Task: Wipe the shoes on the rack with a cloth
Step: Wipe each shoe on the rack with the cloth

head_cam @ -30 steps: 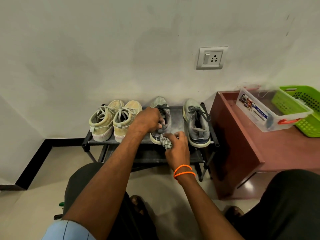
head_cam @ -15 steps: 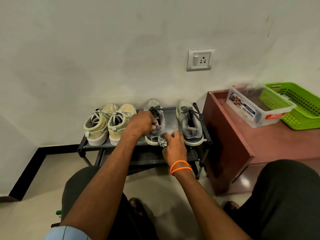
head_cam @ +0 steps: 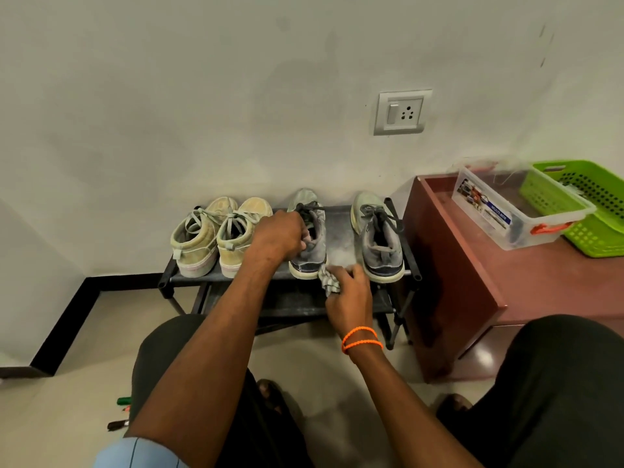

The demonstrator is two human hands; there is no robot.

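Note:
A low black shoe rack (head_cam: pixel 341 231) stands against the wall with two pairs on its top shelf. At the left sit two beige high-top shoes (head_cam: pixel 216 238). My left hand (head_cam: pixel 278 236) grips the collar of the left grey sneaker (head_cam: pixel 309 255), fingers curled into its opening. My right hand (head_cam: pixel 349 295) holds a bunched grey checked cloth (head_cam: pixel 328 282) against that sneaker's heel and sole edge. The right grey sneaker (head_cam: pixel 380 241) stands untouched next to it.
A dark red cabinet (head_cam: pixel 456 282) stands right of the rack, carrying a clear plastic box (head_cam: pixel 506 211) and a green basket (head_cam: pixel 587 204). A wall socket (head_cam: pixel 401 111) is above. Small pens (head_cam: pixel 120 413) lie on the floor at the left. My knees frame the bottom.
My right hand with the cloth has slid slightly along the heel of the left grey sneaker. My left hand keeps its grip on the shoe. The head view shifted a little.

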